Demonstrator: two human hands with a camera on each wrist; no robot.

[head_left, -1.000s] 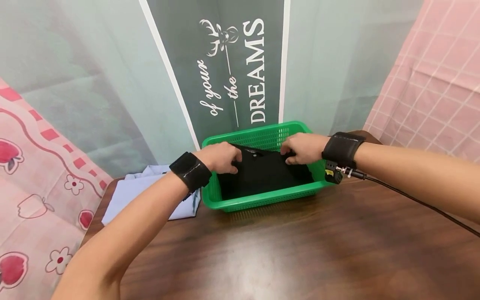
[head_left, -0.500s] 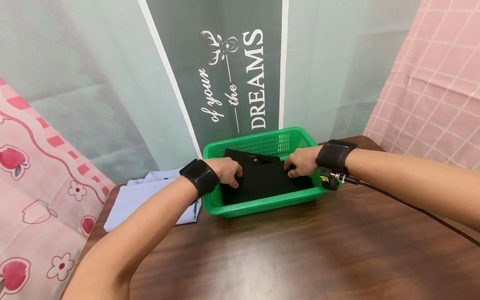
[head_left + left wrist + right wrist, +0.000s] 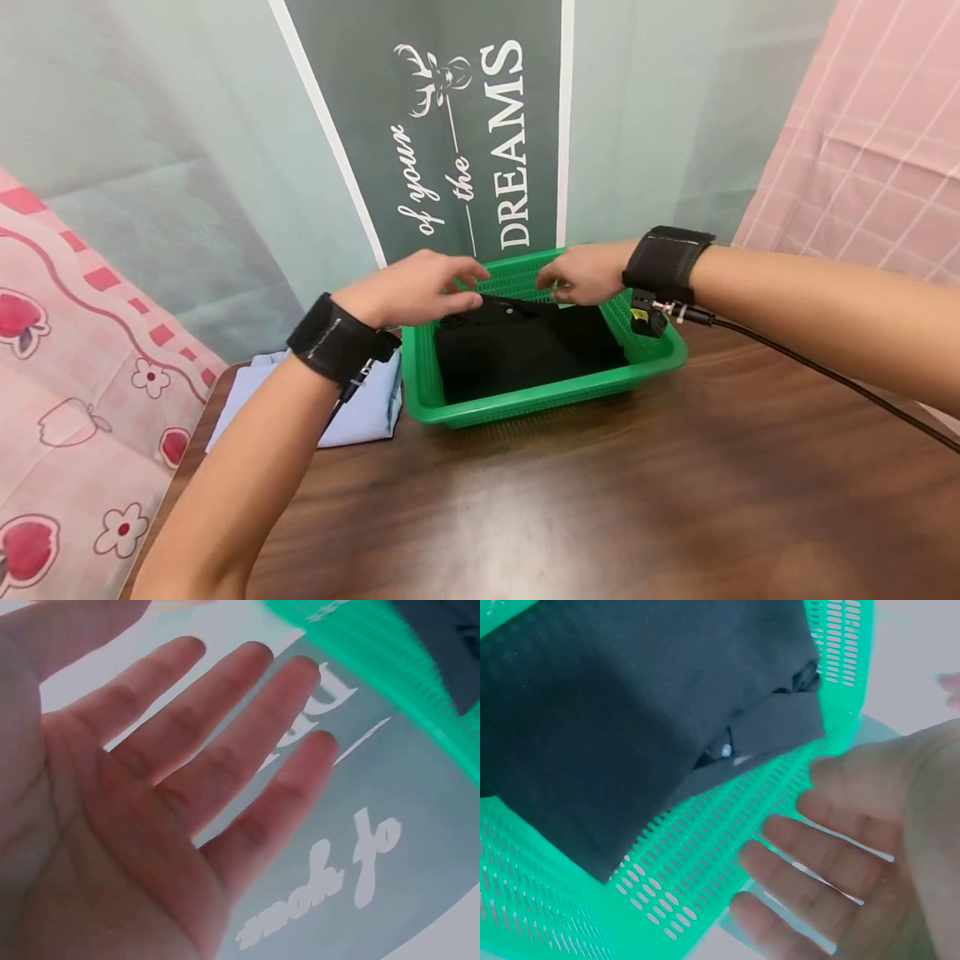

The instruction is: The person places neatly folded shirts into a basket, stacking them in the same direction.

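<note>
Both hands are shown raised above the far rim of the green basket (image 3: 525, 400), with the forearms extended toward it from the near side of the table (image 3: 600, 500). The left hand (image 3: 408, 287) is held above the basket's far left corner, palm down, fingers spread and nearly straight; in the left wrist view its fingers (image 3: 225, 742) are seen extended with nothing in the palm. The right hand (image 3: 585, 271) is held above the basket's far right portion, its fingers loosely extended and empty, as is confirmed by the right wrist view, where the fingers (image 3: 802, 862) are seen apart from the mesh wall. A black wrist strap (image 3: 663, 262) with a trailing cable is worn on the right forearm.

The black garment (image 3: 525, 346) is seen lying folded inside the basket, covering most of its floor. A collar edge with a small pale button (image 3: 726, 751) is turned toward the basket's far wall, and one folded flap appears to rest against that wall, though blur leaves this uncertain. The garment is touched by neither hand.

A folded light blue garment (image 3: 367, 408) is laid on the table just beside the basket's left wall. A dark banner with white lettering (image 3: 480, 142) hangs behind the basket.
</note>
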